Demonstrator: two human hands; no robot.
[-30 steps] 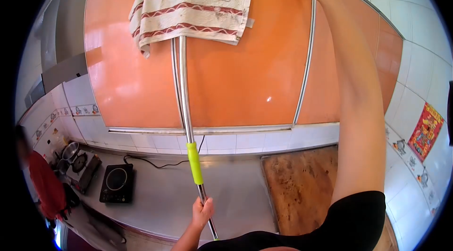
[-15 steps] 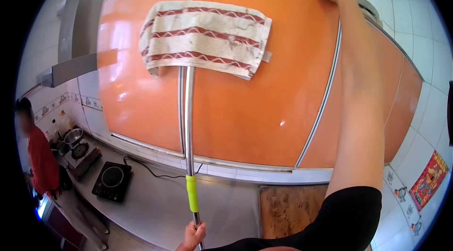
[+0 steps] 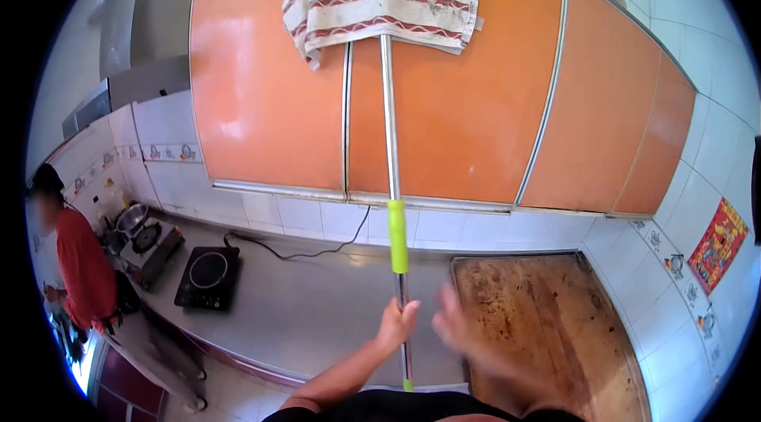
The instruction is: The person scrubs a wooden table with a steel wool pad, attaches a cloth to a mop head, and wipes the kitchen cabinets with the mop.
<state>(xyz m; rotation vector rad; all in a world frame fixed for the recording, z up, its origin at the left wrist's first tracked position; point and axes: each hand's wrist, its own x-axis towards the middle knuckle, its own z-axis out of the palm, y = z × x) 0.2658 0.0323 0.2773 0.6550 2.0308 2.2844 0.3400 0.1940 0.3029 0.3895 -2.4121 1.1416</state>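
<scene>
We count one grey metal counter [image 3: 333, 327]; on it, one black hotplate [image 3: 208, 278], one dark cord [image 3: 306, 255], one stove [image 3: 162, 254], one stained wooden board [image 3: 547, 319] at right.

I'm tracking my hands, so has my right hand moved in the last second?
Yes. Your right hand has come down from the top edge of the cabinet to below it, near the pole.
</scene>
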